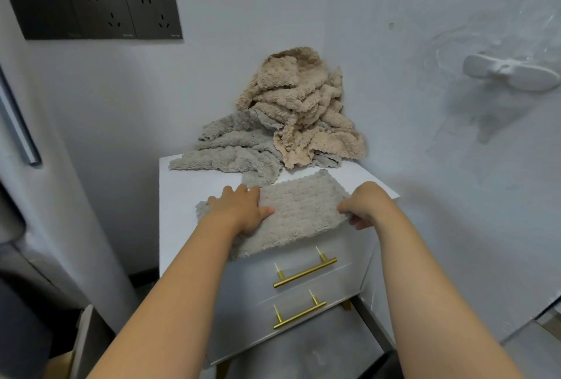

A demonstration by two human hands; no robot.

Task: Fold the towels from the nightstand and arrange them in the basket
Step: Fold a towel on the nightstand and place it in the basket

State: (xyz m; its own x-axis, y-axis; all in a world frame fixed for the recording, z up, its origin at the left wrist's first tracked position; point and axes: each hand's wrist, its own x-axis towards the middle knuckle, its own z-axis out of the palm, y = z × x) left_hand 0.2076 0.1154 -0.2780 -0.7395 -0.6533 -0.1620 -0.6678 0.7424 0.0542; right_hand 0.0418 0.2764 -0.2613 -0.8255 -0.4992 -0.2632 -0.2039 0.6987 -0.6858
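A grey-beige towel (300, 211) lies spread on the front of the white nightstand (188, 178), its near edge hanging over the top drawer. My left hand (239, 208) presses flat on the towel's left part. My right hand (364, 208) pinches the towel's right edge, fingers curled under it. Behind, a crumpled grey towel (230, 151) lies on the nightstand's back left, and a heap of tan towels (303, 105) is piled against the wall corner. No basket is in view.
The nightstand has two drawers with gold bar handles (303, 272). Walls close it in behind and on the right, where a white hook (513, 73) sticks out. Black wall sockets (97, 11) sit upper left. A cardboard box edge (60, 363) shows at bottom left.
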